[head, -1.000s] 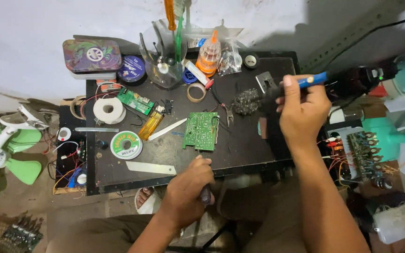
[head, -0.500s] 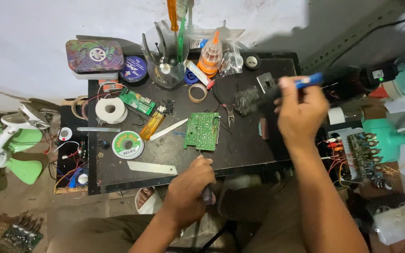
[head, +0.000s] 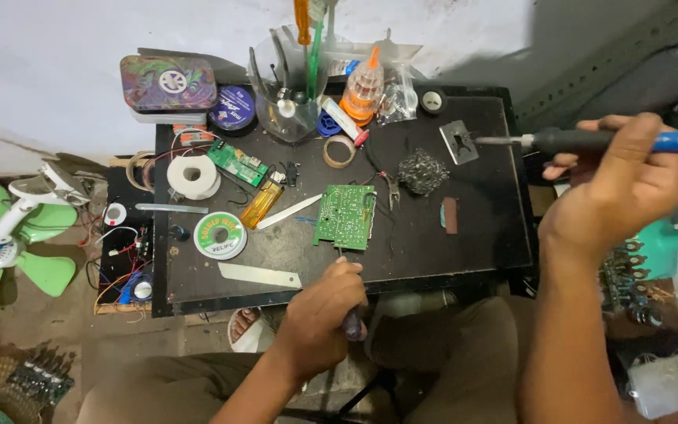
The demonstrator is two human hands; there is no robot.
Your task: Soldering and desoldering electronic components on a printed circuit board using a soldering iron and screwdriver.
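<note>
the right hand is closed around a blue-handled soldering iron, held level above the right edge of the black table, its metal tip pointing left toward a small grey metal plate. the left hand is wrapped around a dark-handled tool at the table's near edge, just below a green circuit board lying flat near the middle. a ball of steel wool sits right of the board, a green solder reel and a yellow lighter to its left. a green fan lies on the floor at far left.
</note>
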